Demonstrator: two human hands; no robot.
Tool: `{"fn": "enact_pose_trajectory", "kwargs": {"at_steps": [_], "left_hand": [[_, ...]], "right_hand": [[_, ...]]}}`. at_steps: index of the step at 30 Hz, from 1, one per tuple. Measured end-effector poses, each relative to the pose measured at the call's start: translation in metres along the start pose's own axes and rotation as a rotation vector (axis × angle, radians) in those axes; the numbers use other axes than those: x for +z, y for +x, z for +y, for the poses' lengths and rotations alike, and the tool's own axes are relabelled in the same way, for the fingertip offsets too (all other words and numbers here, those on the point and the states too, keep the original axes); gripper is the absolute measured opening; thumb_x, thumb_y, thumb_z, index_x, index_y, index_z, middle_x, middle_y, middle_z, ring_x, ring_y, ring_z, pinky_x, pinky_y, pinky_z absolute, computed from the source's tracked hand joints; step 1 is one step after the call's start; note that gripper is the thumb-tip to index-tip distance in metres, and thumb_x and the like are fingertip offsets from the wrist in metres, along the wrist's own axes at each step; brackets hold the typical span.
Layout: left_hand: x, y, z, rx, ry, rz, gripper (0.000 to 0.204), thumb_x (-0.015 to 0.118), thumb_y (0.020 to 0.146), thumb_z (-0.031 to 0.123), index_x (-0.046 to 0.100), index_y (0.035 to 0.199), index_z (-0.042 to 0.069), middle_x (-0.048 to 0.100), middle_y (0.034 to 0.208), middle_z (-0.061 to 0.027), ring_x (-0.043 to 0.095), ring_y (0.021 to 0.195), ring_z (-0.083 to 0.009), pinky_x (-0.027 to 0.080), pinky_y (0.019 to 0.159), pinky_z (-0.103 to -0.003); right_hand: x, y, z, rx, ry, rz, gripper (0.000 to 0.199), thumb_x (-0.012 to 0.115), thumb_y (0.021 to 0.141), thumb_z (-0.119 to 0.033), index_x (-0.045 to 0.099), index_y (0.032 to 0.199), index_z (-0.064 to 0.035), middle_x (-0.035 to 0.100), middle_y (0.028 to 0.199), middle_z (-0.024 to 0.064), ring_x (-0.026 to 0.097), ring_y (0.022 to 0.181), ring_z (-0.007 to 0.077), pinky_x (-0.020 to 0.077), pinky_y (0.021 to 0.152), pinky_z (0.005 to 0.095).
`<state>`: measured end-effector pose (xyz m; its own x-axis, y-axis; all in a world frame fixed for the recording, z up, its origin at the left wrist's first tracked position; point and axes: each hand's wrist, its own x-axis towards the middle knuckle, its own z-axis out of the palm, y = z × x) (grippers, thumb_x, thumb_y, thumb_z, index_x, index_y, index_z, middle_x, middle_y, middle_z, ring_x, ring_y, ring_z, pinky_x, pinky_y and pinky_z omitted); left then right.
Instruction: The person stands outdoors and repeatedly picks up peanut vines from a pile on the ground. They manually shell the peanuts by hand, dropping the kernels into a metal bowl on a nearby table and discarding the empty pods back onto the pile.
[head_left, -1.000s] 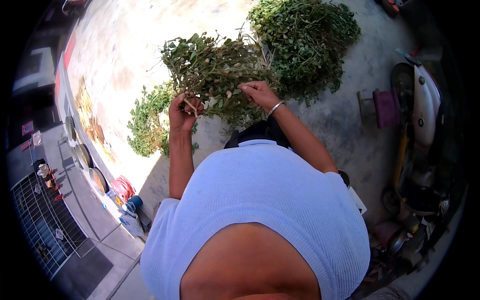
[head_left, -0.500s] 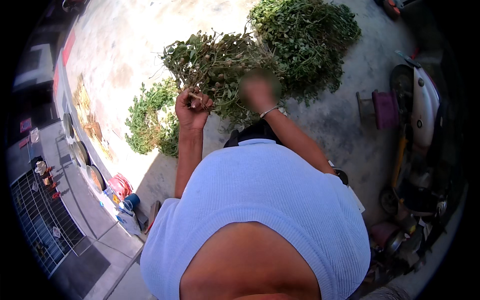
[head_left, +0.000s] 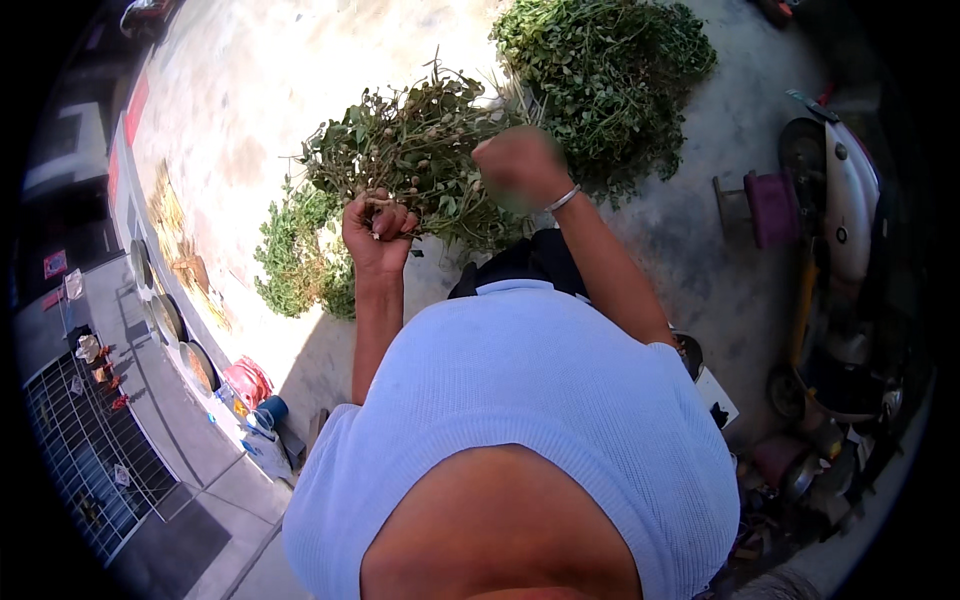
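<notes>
My left hand [head_left: 378,232] is closed around the stems of a bunch of uprooted plants that look like peanut plants [head_left: 400,140], with small pale pods among the leaves and roots. The bunch spreads up and to the right from that fist. My right hand [head_left: 522,168], with a pale bracelet at the wrist, is at the right side of the bunch. Its outline is blurred but rounded, with the fingers curled in; whatever they hold, if anything, is hidden.
A big heap of green plants [head_left: 605,85] lies beyond my right hand, a smaller pile [head_left: 305,260] left of my left forearm. Round trays [head_left: 165,310] and a red bag [head_left: 247,382] are at left. A purple stool [head_left: 770,210] and a white scooter [head_left: 848,205] stand at right.
My left hand and the bunch have shifted slightly left and down. My right hand has turned and its forearm has swung right.
</notes>
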<state>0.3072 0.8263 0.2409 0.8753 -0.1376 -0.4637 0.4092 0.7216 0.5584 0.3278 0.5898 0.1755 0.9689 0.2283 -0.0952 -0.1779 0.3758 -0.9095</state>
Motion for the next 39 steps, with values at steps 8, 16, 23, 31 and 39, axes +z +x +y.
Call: {"fn": "enact_pose_trajectory", "kwargs": {"at_steps": [8, 16, 23, 31, 39], "left_hand": [[0.014, -0.013, -0.014, -0.030, 0.058, -0.002, 0.027, 0.055, 0.073, 0.032, 0.057, 0.079, 0.006, 0.031, 0.041, 0.0060, 0.023, 0.040, -0.0085, 0.022, 0.047, -0.025], [0.001, -0.015, -0.017, -0.042, 0.027, -0.036, 0.027, 0.054, 0.073, 0.032, 0.057, 0.079, 0.006, 0.032, 0.042, 0.0058, 0.023, 0.041, -0.0083, 0.023, 0.047, -0.025], [0.015, -0.020, -0.012, 0.028, 0.051, 0.000, 0.026, 0.051, 0.075, 0.032, 0.055, 0.079, 0.007, 0.031, 0.042, 0.0062, 0.023, 0.041, -0.0079, 0.024, 0.048, -0.025], [0.005, -0.027, 0.001, 0.007, 0.033, -0.060, 0.026, 0.055, 0.076, 0.032, 0.055, 0.079, 0.006, 0.033, 0.043, 0.0043, 0.026, 0.043, -0.0095, 0.024, 0.048, -0.025], [0.008, -0.029, 0.004, -0.070, -0.002, -0.162, 0.027, 0.050, 0.078, 0.032, 0.056, 0.082, 0.006, 0.049, 0.061, -0.0025, 0.044, 0.056, -0.0170, 0.037, 0.056, -0.031]], "right_hand": [[0.040, 0.030, 0.037, -0.134, -0.767, -0.357, 0.033, 0.066, 0.067, -0.021, 0.066, 0.097, -0.0069, 0.066, 0.079, 0.0126, 0.063, 0.073, 0.0251, 0.0490, 0.070, 0.0351], [0.038, 0.008, 0.028, -0.075, -0.764, -0.176, 0.019, 0.062, 0.076, -0.020, 0.061, 0.081, -0.0026, 0.060, 0.067, 0.0109, 0.058, 0.065, 0.0227, 0.0458, 0.060, 0.0345], [-0.050, 0.013, 0.132, -0.263, -1.089, 0.343, 0.016, 0.061, 0.072, -0.015, 0.057, 0.065, -0.0012, 0.058, 0.064, 0.0165, 0.059, 0.062, 0.0302, 0.0470, 0.055, 0.0378], [-0.060, -0.043, 0.057, 0.266, 0.343, 0.283, 0.005, 0.054, 0.084, -0.009, 0.058, 0.086, -0.0059, 0.060, 0.076, 0.0039, 0.057, 0.059, 0.0075, 0.0360, 0.038, 0.0178], [-0.041, -0.018, 0.064, -0.067, -0.327, 0.048, 0.018, 0.062, 0.078, -0.008, 0.064, 0.095, -0.0035, 0.063, 0.077, 0.0030, 0.059, 0.065, 0.0088, 0.0433, 0.046, 0.0206]]}}
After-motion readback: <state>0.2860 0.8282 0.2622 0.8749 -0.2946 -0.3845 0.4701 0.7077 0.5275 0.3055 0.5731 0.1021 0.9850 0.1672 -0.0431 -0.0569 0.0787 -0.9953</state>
